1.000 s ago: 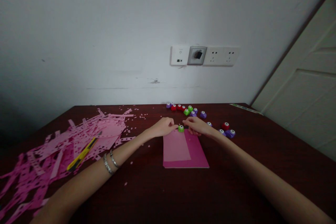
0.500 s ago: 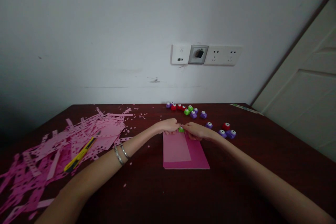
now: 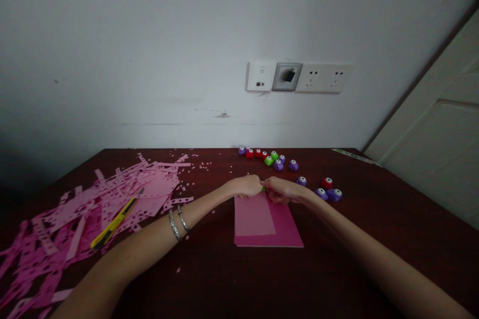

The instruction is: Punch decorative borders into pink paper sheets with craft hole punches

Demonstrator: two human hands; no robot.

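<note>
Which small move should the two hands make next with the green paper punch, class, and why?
Probably press the green paper punch down: the left hand and right hand flank it, mostly hiding it, near the light pink sheet's far end, and punched pink strips lie to the left.

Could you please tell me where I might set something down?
Bare tabletop lies between the forearms, nearer than the magenta sheet, and right of the rightmost purple punch. Crowded: the left, with pink strips and a cutter; the sheet's far end, at the left hand and right hand.
</note>
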